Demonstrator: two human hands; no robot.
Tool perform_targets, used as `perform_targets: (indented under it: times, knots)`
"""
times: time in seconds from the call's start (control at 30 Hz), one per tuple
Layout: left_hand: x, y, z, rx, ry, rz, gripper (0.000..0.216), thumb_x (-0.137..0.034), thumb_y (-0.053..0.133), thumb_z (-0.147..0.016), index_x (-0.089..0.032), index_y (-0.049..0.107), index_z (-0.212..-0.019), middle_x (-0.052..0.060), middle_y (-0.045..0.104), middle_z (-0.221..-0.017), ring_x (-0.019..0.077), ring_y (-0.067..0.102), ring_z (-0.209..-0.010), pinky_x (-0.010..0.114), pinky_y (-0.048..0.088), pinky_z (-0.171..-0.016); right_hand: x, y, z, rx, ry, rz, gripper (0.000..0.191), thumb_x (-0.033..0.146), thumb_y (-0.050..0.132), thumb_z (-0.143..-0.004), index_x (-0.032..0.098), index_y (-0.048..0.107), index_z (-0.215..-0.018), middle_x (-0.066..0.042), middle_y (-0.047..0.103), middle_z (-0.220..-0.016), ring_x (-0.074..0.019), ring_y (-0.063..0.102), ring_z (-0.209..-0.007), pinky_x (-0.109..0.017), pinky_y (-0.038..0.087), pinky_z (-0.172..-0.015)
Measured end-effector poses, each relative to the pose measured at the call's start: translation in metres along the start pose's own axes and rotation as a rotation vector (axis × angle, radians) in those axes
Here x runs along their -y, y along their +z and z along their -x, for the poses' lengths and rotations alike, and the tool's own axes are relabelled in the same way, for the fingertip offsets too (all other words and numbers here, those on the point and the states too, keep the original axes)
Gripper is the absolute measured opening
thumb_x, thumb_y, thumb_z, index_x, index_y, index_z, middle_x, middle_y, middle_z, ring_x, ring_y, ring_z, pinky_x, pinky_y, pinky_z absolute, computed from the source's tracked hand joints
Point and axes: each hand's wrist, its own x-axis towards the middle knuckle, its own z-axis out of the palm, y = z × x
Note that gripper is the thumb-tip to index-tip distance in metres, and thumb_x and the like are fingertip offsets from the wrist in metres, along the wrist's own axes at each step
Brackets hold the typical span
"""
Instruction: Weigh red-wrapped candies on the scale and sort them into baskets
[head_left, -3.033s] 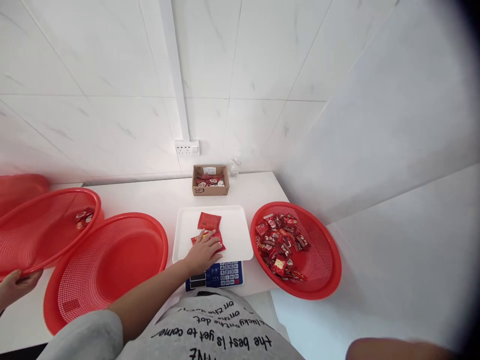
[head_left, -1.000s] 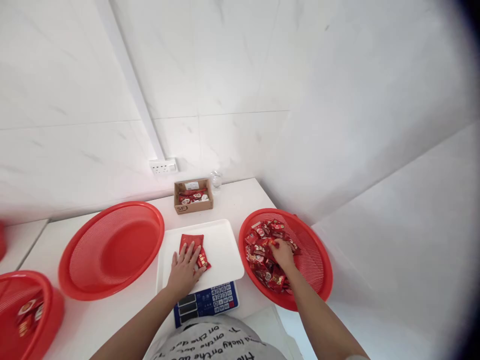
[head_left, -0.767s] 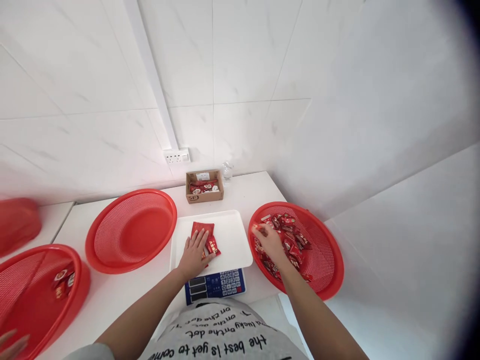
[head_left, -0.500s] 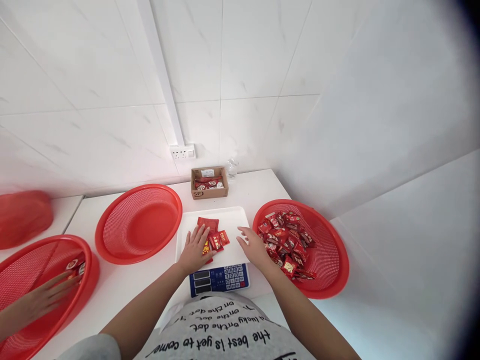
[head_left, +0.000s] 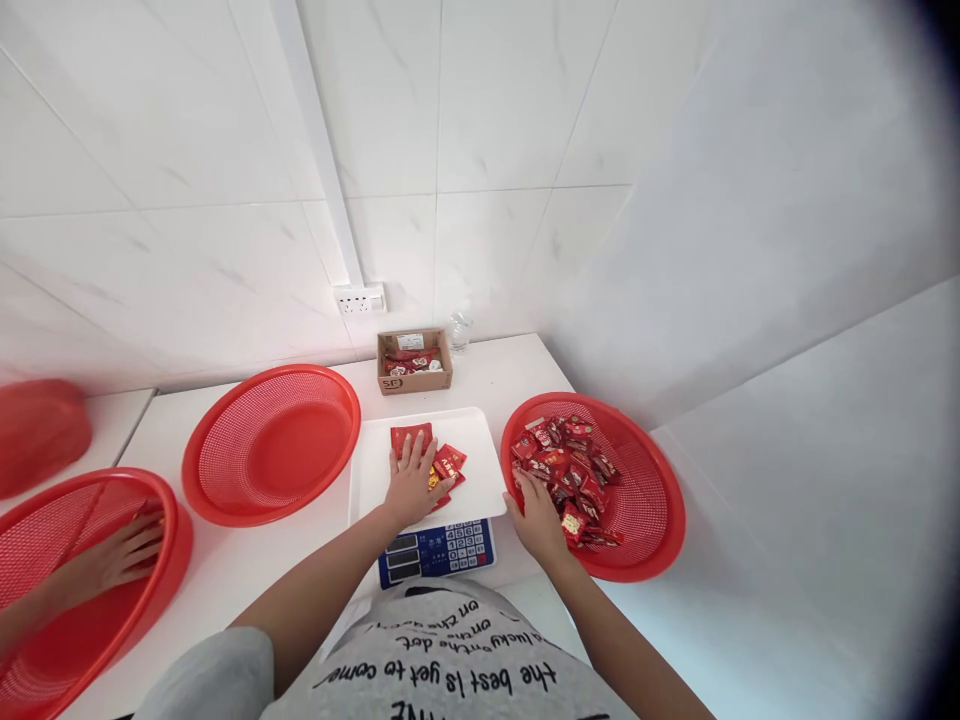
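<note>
While the left hand [head_left: 411,484] lies flat with fingers spread on red packets [head_left: 448,462] on the white tray [head_left: 480,480], the right hand [head_left: 534,518] rests loosely on the basket [head_left: 652,520] rim, gripping nothing. Those packets look light, crinkly, slippery; pinch an edge.

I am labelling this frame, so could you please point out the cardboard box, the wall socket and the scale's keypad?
cardboard box [head_left: 390,382], head view, on its front wall.
wall socket [head_left: 359,298], head view, middle of its white faceplate.
scale's keypad [head_left: 466,546], head view, among the number keys.
</note>
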Motion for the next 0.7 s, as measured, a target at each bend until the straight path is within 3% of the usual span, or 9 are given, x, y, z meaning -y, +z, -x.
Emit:
perform_targets:
  times: [0.17,0.23,0.33,0.47,0.6,0.7]
  knots:
    - [0.025,-0.029,-0.019,0.229,0.445,-0.070,0.082,-0.072,0.046,-0.070,-0.034,0.026,-0.140,0.005,0.019,-0.151,0.0327,0.004,-0.138,0.057,0.002,-0.107,0.004,-0.004,-0.001,0.013,0.019,-0.029,0.046,0.037,0.039,-0.086,0.015,0.047,-0.125,-0.013,0.048,-0.130,-0.0233,0.040,-0.124,-0.040,0.032,-0.105]
    - [0.029,-0.031,-0.022,0.285,0.492,-0.082,0.080,-0.071,0.046,-0.071,-0.037,0.026,-0.140,0.003,0.023,-0.150,0.0327,0.006,-0.138,0.058,0.002,-0.107,0.004,-0.005,0.000,0.024,0.036,-0.032,0.046,0.037,0.038,-0.086,0.015,0.047,-0.125,-0.013,0.048,-0.131,-0.0234,0.040,-0.124,-0.040,0.032,-0.105]
    - [0.021,-0.019,-0.015,0.235,0.363,-0.067,0.076,-0.068,0.041,-0.076,-0.034,0.023,-0.141,0.004,0.024,-0.150,0.0325,0.006,-0.138,0.058,0.002,-0.107,0.005,-0.005,0.000,0.026,0.050,-0.034,0.046,0.037,0.040,-0.085,0.015,0.047,-0.125,-0.012,0.049,-0.130,-0.0233,0.041,-0.123,-0.040,0.032,-0.105]
    - [-0.007,-0.003,0.000,0.104,0.038,-0.028,0.067,-0.059,0.037,-0.084,-0.026,0.028,-0.141,0.009,0.017,-0.151,0.0334,0.005,-0.138,0.058,0.003,-0.107,0.005,-0.004,0.000,0.007,0.046,-0.035,0.045,0.037,0.041,-0.085,0.015,0.049,-0.123,-0.013,0.051,-0.128,-0.0233,0.043,-0.121,-0.039,0.034,-0.103]
    - [-0.029,-0.009,0.001,0.118,-0.228,0.075,0.068,-0.055,0.034,-0.086,-0.022,0.018,-0.144,0.015,0.004,-0.152,0.0342,0.003,-0.138,0.059,0.011,-0.105,0.004,-0.004,0.000,0.016,0.053,-0.036,0.046,0.037,0.040,-0.085,0.014,0.049,-0.124,-0.012,0.051,-0.128,-0.0233,0.043,-0.121,-0.039,0.034,-0.103]
    - [-0.026,-0.019,-0.003,0.145,-0.264,0.093,0.077,-0.061,0.038,-0.082,-0.024,0.012,-0.145,0.013,-0.002,-0.152,0.0351,-0.002,-0.138,0.060,0.011,-0.104,0.005,-0.005,0.000,0.020,0.059,-0.035,0.047,0.037,0.040,-0.085,0.012,0.049,-0.124,-0.013,0.051,-0.128,-0.0236,0.043,-0.121,-0.039,0.034,-0.102]
